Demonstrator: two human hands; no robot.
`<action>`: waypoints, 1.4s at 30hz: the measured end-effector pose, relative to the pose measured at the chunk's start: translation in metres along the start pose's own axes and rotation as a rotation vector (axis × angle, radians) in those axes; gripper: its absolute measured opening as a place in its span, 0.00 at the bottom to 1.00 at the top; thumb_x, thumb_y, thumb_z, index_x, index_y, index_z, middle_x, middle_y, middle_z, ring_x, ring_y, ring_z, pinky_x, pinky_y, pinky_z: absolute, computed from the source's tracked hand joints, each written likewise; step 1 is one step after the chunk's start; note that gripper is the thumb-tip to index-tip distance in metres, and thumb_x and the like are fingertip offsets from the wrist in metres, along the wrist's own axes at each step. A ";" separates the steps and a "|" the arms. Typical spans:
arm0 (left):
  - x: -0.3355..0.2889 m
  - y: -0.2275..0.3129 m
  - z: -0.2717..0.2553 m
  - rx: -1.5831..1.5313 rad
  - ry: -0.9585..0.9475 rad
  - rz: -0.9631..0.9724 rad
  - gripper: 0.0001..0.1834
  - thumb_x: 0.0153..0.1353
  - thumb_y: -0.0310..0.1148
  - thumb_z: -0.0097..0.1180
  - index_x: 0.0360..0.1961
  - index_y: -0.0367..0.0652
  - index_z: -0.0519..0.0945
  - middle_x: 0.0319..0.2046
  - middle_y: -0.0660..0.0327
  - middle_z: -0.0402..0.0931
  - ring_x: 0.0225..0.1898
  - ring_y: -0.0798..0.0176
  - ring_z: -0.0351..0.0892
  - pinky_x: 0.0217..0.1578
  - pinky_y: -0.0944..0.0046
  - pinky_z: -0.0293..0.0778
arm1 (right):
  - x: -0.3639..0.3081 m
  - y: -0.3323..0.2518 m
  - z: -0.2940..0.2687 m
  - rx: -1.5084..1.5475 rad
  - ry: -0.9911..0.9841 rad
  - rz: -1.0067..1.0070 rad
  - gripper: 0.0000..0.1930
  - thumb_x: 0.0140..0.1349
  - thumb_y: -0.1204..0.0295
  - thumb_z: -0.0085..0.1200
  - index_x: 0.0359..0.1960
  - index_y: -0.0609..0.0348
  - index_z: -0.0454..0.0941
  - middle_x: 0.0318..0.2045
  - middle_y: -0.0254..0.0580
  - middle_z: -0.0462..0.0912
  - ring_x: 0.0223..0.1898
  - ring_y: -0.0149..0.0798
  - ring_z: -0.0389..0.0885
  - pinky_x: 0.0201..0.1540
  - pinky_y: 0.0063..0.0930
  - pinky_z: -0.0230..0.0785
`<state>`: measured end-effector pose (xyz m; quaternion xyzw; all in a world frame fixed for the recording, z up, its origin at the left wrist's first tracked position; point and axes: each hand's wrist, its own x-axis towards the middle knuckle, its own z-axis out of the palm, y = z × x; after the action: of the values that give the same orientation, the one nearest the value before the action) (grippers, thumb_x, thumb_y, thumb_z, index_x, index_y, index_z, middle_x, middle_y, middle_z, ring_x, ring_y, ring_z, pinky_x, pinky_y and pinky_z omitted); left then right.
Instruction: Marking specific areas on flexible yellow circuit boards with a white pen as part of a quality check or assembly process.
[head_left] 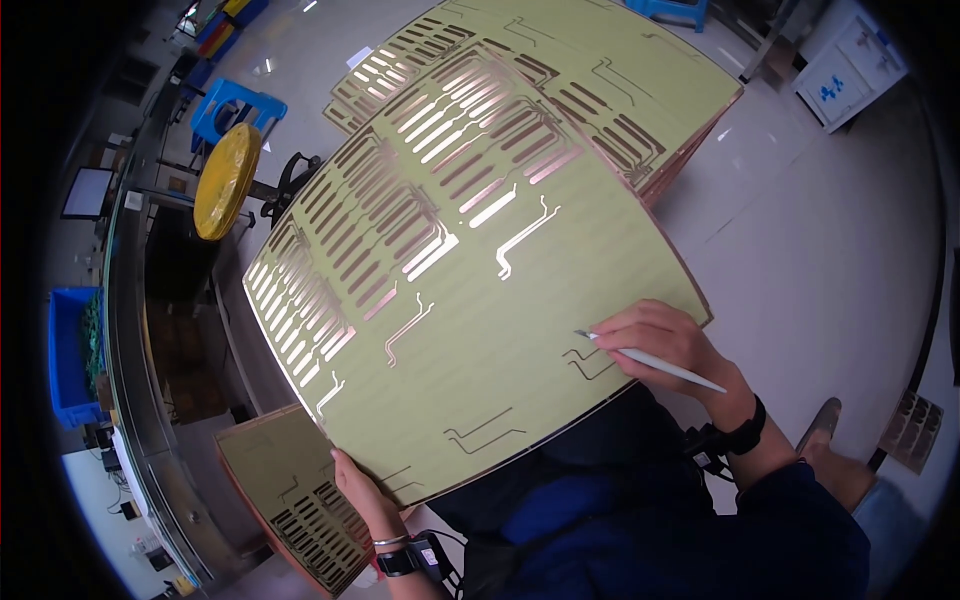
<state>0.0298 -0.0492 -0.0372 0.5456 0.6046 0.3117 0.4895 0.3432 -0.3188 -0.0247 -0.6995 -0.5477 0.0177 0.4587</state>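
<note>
A large pale green circuit board panel (540, 300) with shiny copper strips and thin bent tracks lies tilted across my lap. My left hand (362, 495) grips its lower left edge, the thumb on top and the other fingers hidden beneath. My right hand (660, 345) is closed around a slim white-handled craft knife (670, 372). The knife's dark tip points left, close to the panel's surface near a thin bent track at the lower right; whether it touches cannot be made out.
More copper-patterned panels (690, 80) are stacked beyond mine, and another stack (250, 460) stands at lower left. On the left are a yellow-covered round stool (228, 182), a blue plastic stool (215, 105) and a blue bin (72, 375). A white cabinet (850, 75) stands at upper right.
</note>
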 end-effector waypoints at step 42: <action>0.001 0.000 -0.002 -0.054 -0.097 -0.028 0.27 0.70 0.46 0.37 0.53 0.29 0.69 0.48 0.54 0.73 0.46 0.62 0.74 0.47 0.64 0.71 | -0.014 0.007 -0.019 -0.039 0.205 0.160 0.07 0.48 0.81 0.58 0.30 0.59 0.76 0.31 0.40 0.82 0.34 0.40 0.81 0.40 0.30 0.73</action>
<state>0.0277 -0.0475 -0.0363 0.5381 0.5793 0.2941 0.5369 0.3528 -0.3414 -0.0257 -0.7478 -0.4408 -0.0279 0.4957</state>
